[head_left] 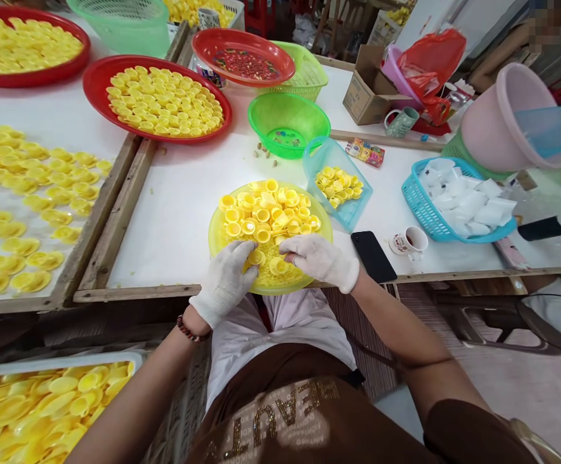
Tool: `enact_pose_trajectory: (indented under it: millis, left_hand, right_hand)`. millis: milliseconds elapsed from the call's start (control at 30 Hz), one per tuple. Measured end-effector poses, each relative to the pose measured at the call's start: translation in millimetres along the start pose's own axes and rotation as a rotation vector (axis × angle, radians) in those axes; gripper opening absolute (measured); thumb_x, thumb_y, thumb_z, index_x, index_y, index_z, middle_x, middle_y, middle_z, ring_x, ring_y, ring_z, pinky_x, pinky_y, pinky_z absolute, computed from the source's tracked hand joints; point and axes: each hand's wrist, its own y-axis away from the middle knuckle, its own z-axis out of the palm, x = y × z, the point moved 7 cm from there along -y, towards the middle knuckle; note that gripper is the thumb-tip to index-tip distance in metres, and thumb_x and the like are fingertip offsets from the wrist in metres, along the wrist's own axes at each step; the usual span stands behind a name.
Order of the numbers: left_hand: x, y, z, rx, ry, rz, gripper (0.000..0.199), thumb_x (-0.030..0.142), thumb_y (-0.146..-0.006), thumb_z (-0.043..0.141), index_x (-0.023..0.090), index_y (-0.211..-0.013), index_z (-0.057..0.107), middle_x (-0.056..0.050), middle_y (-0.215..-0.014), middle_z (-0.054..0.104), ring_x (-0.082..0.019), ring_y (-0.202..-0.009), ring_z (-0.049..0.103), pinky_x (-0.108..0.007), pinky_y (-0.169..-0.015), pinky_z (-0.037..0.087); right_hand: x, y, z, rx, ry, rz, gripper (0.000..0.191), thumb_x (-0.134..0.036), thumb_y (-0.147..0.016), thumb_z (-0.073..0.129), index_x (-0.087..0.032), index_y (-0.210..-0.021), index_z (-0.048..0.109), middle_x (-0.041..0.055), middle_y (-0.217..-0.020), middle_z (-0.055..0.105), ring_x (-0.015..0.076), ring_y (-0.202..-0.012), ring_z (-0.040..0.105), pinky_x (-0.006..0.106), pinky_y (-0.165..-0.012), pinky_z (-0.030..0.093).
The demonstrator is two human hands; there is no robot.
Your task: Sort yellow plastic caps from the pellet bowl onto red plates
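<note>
A round yellow tray [216, 235] holds a heap of small yellow cups [264, 216], with small yellow bits spread near its front edge. My left hand [229, 277], in a white glove, is at the tray's left front, its thumb and fingers closed round a yellow cup [256, 258]. From the right, my gloved right hand [319, 258] reaches over the front of the tray. Its fingertips pinch at the edge of another yellow cup [277, 266]. The two hands are apart, a short gap between them.
Behind the tray stand a green basin [289, 119] and a blue scoop [348, 216] with yellow pieces. On the right are a black phone [373, 256], a mug [409, 243] and a blue basket [425, 209]. Red trays [97, 90] lie back left.
</note>
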Motion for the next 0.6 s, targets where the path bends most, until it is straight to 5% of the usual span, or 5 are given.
enact_pose_trajectory:
  millis: [200, 400, 600]
  left_hand:
    - [1, 0, -5.0, 0.005, -0.225, 0.011, 0.027, 0.034, -0.086, 0.061, 0.018, -0.107, 0.066, -0.011, -0.111, 0.067, -0.032, -0.099, 0.064, -0.047, -0.087, 0.049]
    - [-1, 5, -14.4, 0.164, 0.118, -0.015, 0.028, 0.037, -0.087, 0.061, 0.017, -0.107, 0.059, -0.007, -0.100, 0.070, -0.021, -0.090, 0.067, -0.035, -0.084, 0.054]
    - [0, 7, -15.0, 0.198, 0.293, -0.009, 0.036, 0.036, -0.088, 0.064, 0.017, -0.118, 0.063, -0.008, -0.112, 0.070, -0.018, -0.094, 0.066, -0.033, -0.090, 0.055]
  right_hand:
    - [9, 12, 2, -0.031, 0.217, 0.102, 0.017, -0.013, -0.094, 0.054, -0.015, -0.103, 0.068, 0.0076, -0.099, 0.068, 0.0198, -0.094, 0.062, 0.031, -0.087, 0.046]
    - [-1, 7, 30, -0.066, 0.351, 0.001, 0.028, -0.033, -0.092, 0.065, -0.014, -0.113, 0.063, 0.0106, -0.110, 0.064, 0.0241, -0.103, 0.059, 0.035, -0.090, 0.045]
    - [8, 1, 29, -0.068, 0.408, 0.021, 0.028, -0.036, -0.093, 0.064, -0.012, -0.109, 0.064, 0.0121, -0.104, 0.066, 0.0252, -0.099, 0.059, 0.037, -0.088, 0.044]
